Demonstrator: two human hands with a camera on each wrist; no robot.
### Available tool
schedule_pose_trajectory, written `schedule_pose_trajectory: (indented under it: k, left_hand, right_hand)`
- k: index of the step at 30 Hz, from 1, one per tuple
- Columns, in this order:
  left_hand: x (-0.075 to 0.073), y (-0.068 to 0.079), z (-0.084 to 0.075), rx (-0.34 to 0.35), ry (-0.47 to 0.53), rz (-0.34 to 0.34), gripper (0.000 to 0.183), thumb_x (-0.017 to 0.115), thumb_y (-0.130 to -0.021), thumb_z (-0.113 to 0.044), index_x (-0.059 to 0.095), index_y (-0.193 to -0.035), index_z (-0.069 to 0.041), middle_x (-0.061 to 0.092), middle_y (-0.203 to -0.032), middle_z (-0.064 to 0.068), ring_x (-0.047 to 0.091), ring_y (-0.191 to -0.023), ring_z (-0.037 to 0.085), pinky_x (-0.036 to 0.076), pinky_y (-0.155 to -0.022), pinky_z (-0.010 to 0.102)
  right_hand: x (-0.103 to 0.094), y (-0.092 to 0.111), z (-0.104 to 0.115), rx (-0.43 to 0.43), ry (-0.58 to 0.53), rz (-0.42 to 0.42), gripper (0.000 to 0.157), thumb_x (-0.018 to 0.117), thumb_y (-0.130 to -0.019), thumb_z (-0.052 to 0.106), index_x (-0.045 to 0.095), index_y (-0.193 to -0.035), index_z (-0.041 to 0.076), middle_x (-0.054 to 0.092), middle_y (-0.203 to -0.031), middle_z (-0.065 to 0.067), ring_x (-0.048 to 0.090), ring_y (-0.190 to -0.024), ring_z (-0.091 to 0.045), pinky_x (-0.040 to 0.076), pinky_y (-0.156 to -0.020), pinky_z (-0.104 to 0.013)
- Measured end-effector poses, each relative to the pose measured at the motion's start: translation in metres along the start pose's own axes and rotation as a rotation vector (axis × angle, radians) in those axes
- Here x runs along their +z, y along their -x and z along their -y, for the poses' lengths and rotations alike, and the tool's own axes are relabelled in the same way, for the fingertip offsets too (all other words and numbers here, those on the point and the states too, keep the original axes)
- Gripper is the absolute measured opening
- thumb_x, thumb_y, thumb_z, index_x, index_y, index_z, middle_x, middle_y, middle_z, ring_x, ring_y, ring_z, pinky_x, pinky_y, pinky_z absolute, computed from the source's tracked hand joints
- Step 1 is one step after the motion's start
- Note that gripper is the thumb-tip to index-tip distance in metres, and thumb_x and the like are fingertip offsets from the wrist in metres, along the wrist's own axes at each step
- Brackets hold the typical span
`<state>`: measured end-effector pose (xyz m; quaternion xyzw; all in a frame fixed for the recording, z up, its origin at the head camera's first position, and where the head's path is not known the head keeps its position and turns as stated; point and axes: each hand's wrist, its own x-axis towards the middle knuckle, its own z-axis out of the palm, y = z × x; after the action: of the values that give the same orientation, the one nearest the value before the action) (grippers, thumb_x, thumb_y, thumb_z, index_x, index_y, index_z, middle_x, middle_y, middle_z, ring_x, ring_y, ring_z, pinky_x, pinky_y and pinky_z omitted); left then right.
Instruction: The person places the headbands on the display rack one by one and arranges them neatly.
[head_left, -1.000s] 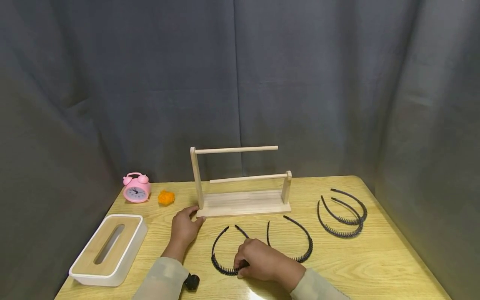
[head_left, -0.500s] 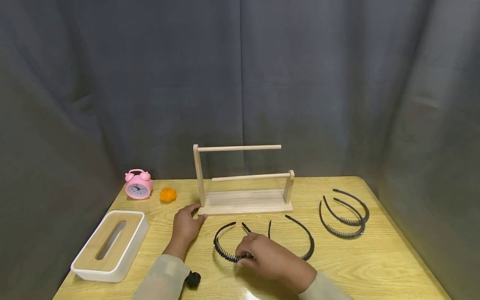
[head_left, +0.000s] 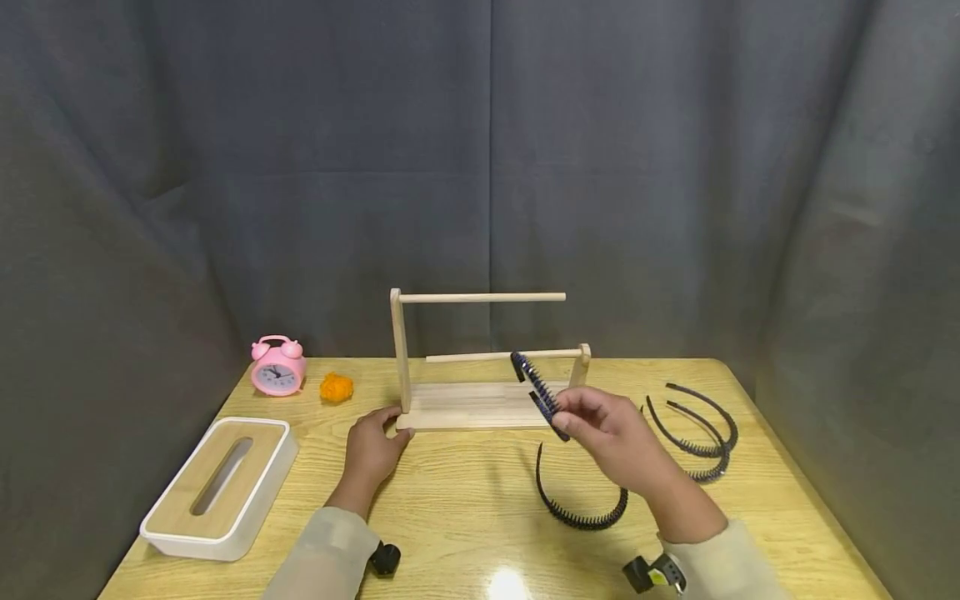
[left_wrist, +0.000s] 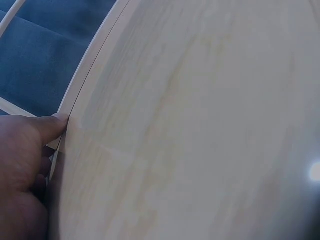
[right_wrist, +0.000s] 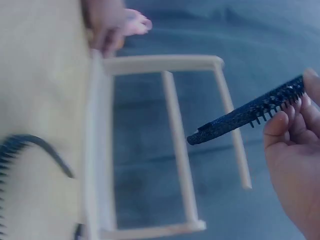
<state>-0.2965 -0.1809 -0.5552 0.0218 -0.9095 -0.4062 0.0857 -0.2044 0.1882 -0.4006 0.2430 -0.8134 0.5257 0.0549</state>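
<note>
My right hand pinches a black toothed headband between thumb and fingers, raised and tilted in front of the wooden rack. In the right wrist view the headband is seen edge-on, its teeth pointing down, overlapping the rack's two rods. My left hand grips the left front corner of the rack's base, thumb on the front edge; the left wrist view shows the thumb at that edge. The rack has a long upper rod and a lower rod.
Another black headband lies on the table below my right hand. Two more headbands overlap at the right. At the left are a white tissue box with a wooden lid, a pink alarm clock and an orange puffy ball.
My right hand has lifted the left front headband off the table and carried it up and right towards the rack, turning it edge-on. My left hand has stayed at the base corner.
</note>
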Motion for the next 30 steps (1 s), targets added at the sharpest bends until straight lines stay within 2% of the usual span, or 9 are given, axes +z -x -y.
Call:
schedule_pose_trajectory:
  k: [3,6,10,13,18,23,30]
  left_hand:
    - [0.000,0.001,0.000,-0.002,0.007,0.000,0.050,0.083,-0.099,-0.021,0.071,-0.144,-0.004,0.070,-0.145,0.021,0.059,-0.142,0.046,0.046,-0.122,0.062]
    - [0.000,0.001,0.002,-0.012,0.015,-0.001,0.051,0.083,-0.099,-0.021,0.070,-0.145,-0.005,0.069,-0.146,0.021,0.058,-0.143,0.046,0.045,-0.123,0.062]
    - [0.001,0.001,0.006,-0.030,0.015,0.001,0.052,0.084,-0.099,-0.022,0.070,-0.146,-0.006,0.068,-0.148,0.020,0.057,-0.146,0.045,0.044,-0.125,0.062]
    - [0.002,0.001,0.007,-0.034,0.014,0.004,0.051,0.084,-0.099,-0.022,0.070,-0.145,-0.006,0.069,-0.147,0.020,0.057,-0.145,0.045,0.045,-0.124,0.062]
    - [0.003,0.002,0.006,-0.027,0.011,0.008,0.050,0.083,-0.099,-0.021,0.071,-0.145,-0.006,0.069,-0.147,0.020,0.057,-0.145,0.045,0.046,-0.123,0.061]
    - [0.004,0.001,0.005,-0.027,-0.002,0.005,0.051,0.083,-0.099,-0.022,0.070,-0.146,-0.007,0.068,-0.148,0.020,0.056,-0.146,0.045,0.045,-0.124,0.061]
    - [0.003,0.000,0.003,-0.018,0.010,-0.003,0.051,0.084,-0.099,-0.022,0.071,-0.146,-0.008,0.068,-0.148,0.019,0.057,-0.145,0.045,0.045,-0.123,0.062]
  right_hand:
    - [-0.021,-0.007,0.008,0.034,-0.025,-0.111,0.016,0.066,-0.110,0.009,0.072,-0.114,-0.004,0.074,-0.100,0.000,0.069,-0.093,-0.010,0.059,-0.083,-0.021]
    - [-0.040,-0.018,0.014,0.107,-0.043,-0.208,0.024,0.065,-0.112,0.018,0.071,-0.118,-0.005,0.071,-0.095,0.009,0.066,-0.092,-0.009,0.057,-0.081,-0.021]
    - [-0.058,-0.037,0.014,0.211,-0.041,-0.284,0.036,0.064,-0.113,0.030,0.069,-0.127,-0.003,0.066,-0.097,0.010,0.063,-0.090,-0.011,0.055,-0.081,-0.020]
    - [-0.066,-0.048,0.010,0.274,-0.041,-0.290,0.044,0.060,-0.114,0.037,0.066,-0.135,-0.002,0.065,-0.104,0.008,0.062,-0.095,-0.010,0.056,-0.088,-0.019]
    - [-0.071,-0.062,0.004,0.353,-0.052,-0.292,0.052,0.056,-0.115,0.044,0.064,-0.137,-0.002,0.061,-0.115,0.000,0.059,-0.104,-0.013,0.054,-0.096,-0.021]
    - [-0.070,-0.072,0.002,0.352,-0.094,-0.294,0.050,0.057,-0.115,0.040,0.064,-0.136,-0.005,0.059,-0.113,0.000,0.057,-0.103,-0.012,0.054,-0.094,-0.021]
    - [-0.070,-0.084,-0.001,0.355,-0.174,-0.259,0.039,0.058,-0.115,0.034,0.065,-0.123,-0.004,0.057,-0.105,0.000,0.054,-0.097,-0.012,0.055,-0.086,-0.021]
